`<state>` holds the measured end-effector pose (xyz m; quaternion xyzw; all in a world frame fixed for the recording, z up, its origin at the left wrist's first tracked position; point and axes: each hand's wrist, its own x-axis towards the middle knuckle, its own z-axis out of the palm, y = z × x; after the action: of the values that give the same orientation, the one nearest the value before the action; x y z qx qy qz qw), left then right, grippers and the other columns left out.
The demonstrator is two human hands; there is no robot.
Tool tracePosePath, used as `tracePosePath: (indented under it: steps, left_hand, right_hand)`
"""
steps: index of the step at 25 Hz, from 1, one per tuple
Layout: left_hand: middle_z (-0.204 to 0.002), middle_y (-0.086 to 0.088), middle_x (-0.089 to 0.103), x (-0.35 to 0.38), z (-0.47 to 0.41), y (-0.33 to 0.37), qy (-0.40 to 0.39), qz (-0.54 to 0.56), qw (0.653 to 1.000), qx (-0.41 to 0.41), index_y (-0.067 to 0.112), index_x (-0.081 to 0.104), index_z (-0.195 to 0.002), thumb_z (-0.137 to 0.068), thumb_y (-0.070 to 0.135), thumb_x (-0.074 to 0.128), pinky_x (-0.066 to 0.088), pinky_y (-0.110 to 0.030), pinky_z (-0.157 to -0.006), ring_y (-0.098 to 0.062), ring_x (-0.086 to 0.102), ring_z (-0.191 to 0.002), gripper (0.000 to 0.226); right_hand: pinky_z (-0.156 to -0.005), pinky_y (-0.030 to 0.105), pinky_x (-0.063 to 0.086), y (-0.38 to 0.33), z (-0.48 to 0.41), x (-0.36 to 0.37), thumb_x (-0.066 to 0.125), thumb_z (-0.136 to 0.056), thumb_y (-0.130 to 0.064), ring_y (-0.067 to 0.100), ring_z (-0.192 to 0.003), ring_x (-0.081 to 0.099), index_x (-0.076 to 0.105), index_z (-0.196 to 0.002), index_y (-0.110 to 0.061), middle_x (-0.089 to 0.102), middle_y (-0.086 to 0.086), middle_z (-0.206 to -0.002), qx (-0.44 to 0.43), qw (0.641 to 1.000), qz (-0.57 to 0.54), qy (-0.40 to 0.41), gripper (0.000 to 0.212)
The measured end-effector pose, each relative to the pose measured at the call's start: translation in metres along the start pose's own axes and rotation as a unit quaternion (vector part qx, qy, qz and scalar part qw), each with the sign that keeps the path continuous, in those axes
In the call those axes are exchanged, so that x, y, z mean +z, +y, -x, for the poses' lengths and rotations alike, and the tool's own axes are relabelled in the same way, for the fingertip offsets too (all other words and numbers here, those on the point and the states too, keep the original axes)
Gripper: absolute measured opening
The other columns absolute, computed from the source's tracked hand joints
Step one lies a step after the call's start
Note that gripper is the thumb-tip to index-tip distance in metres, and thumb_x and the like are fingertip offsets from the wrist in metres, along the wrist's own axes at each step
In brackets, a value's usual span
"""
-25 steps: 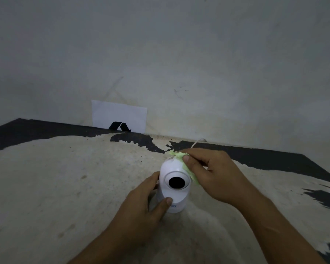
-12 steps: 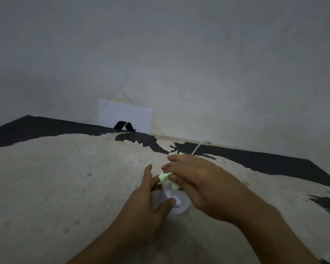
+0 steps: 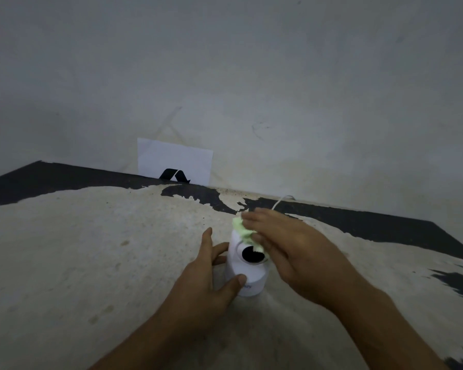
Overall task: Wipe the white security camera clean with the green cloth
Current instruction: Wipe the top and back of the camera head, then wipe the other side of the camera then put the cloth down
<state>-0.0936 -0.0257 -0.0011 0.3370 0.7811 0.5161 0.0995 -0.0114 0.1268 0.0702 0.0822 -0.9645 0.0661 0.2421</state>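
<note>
The white security camera stands upright on the worn table, its round black lens facing me. My left hand grips its body from the left, thumb across the front near the base. My right hand presses the crumpled green cloth onto the top and upper right of the camera head. The cloth's lower edge reaches the lens rim. The hand hides most of the cloth.
The table is pale with black patches where the coating has peeled, and it ends at a grey wall. A white card with a black mark leans on the wall. A thin white cable runs behind my right hand.
My right hand, which covered the camera's front with the cloth half a second ago, has drawn back up to its top, so the lens shows again. The left hand keeps its grip.
</note>
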Motion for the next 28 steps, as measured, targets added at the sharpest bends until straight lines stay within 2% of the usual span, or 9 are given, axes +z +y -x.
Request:
tracePosePath:
  steps: [4, 6, 8, 10, 12, 14, 18, 23, 28]
  left_hand:
    - [-0.146, 0.018, 0.036, 0.0, 0.002, 0.0, 0.004, -0.001, 1.0, 0.007, 0.028, -0.012, -0.145, -0.079, 0.045, 0.064, 0.028, -0.025, -0.105, 0.006, 0.033, -0.122, 0.102]
    - [-0.148, 0.017, 0.035, 0.0, 0.002, -0.001, 0.005, -0.002, 1.0, 0.011, 0.028, -0.011, -0.145, -0.079, 0.046, 0.064, 0.029, -0.03, -0.109, -0.001, 0.035, -0.13, 0.101]
    - [-0.148, 0.015, 0.035, 0.0, 0.002, -0.002, 0.002, -0.008, 1.0, 0.012, 0.028, -0.01, -0.145, -0.08, 0.045, 0.064, 0.029, -0.031, -0.109, -0.005, 0.035, -0.133, 0.1]
    - [-0.148, 0.015, 0.035, 0.001, 0.003, -0.001, 0.005, -0.012, 1.0, 0.016, 0.028, -0.009, -0.145, -0.08, 0.044, 0.064, 0.029, -0.029, -0.107, -0.006, 0.036, -0.133, 0.099]
    - [-0.148, 0.014, 0.035, 0.001, 0.003, -0.001, 0.007, -0.019, 1.0, 0.018, 0.027, -0.009, -0.146, -0.08, 0.043, 0.064, 0.03, -0.027, -0.105, -0.005, 0.036, -0.132, 0.099]
    - [-0.148, 0.014, 0.036, 0.002, 0.003, 0.0, 0.01, -0.022, 1.0, 0.02, 0.026, -0.008, -0.146, -0.08, 0.043, 0.065, 0.029, -0.024, -0.103, 0.0, 0.036, -0.127, 0.1]
    - [-0.147, 0.012, 0.037, 0.003, 0.003, 0.0, 0.019, -0.023, 0.999, 0.029, 0.024, -0.005, -0.146, -0.08, 0.04, 0.064, 0.028, -0.02, -0.095, 0.007, 0.032, -0.115, 0.097]
    - [-0.147, 0.012, 0.037, 0.007, 0.004, -0.001, 0.026, -0.029, 0.998, 0.04, 0.024, -0.003, -0.147, -0.08, 0.042, 0.064, 0.028, -0.02, -0.094, 0.007, 0.032, -0.115, 0.096]
    - [-0.146, 0.011, 0.038, 0.006, 0.003, -0.003, 0.031, -0.027, 0.998, 0.046, 0.022, -0.001, -0.148, -0.08, 0.042, 0.065, 0.03, -0.02, -0.096, 0.006, 0.034, -0.115, 0.096]
  right_hand:
    - [-0.072, 0.0, 0.043, -0.006, 0.022, 0.019, 0.045, -0.097, -0.03, -0.002, -0.084, 0.061, 0.06, -0.124, -0.014, 0.074, 0.001, -0.099, 0.147, 0.976, -0.064, 0.146, 0.035]
    - [-0.048, 0.002, 0.037, -0.017, 0.033, 0.031, 0.048, -0.096, -0.022, 0.003, -0.058, 0.058, 0.069, -0.108, -0.01, 0.065, -0.006, -0.063, 0.183, 0.961, -0.098, 0.181, 0.026]
    - [-0.041, 0.005, 0.029, -0.024, 0.041, 0.038, 0.053, -0.095, -0.012, 0.002, -0.048, 0.051, 0.064, -0.074, -0.018, 0.046, -0.013, -0.046, 0.211, 0.952, -0.126, 0.183, 0.024]
    - [-0.044, 0.004, 0.031, -0.025, 0.043, 0.042, 0.054, -0.095, -0.012, -0.001, -0.052, 0.053, 0.065, -0.074, -0.019, 0.051, -0.014, -0.05, 0.217, 0.949, -0.14, 0.183, 0.025]
    - [-0.052, -0.001, 0.036, -0.025, 0.039, 0.044, 0.05, -0.094, -0.017, -0.008, -0.062, 0.058, 0.067, -0.11, -0.006, 0.066, -0.007, -0.071, 0.203, 0.944, -0.132, 0.225, 0.027]
    - [-0.055, -0.002, 0.038, -0.025, 0.036, 0.046, 0.048, -0.093, -0.016, -0.012, -0.064, 0.057, 0.057, -0.125, -0.002, 0.066, -0.004, -0.078, 0.192, 0.94, -0.127, 0.251, 0.035]
    - [-0.047, 0.007, 0.031, -0.021, 0.043, 0.049, 0.048, -0.097, -0.013, -0.002, -0.055, 0.054, 0.063, -0.08, -0.024, 0.051, -0.018, -0.057, 0.22, 0.945, -0.164, 0.179, 0.025]
    - [-0.063, 0.003, 0.046, -0.019, 0.045, 0.053, 0.049, -0.097, -0.015, -0.001, -0.073, 0.063, 0.057, -0.126, -0.007, 0.066, -0.006, -0.087, 0.208, 0.94, -0.149, 0.226, 0.031]
    - [-0.049, 0.011, 0.034, -0.006, 0.054, 0.05, 0.047, -0.098, -0.02, 0.005, -0.056, 0.054, 0.061, -0.079, -0.02, 0.062, -0.005, -0.064, 0.218, 0.963, -0.125, 0.098, 0.024]
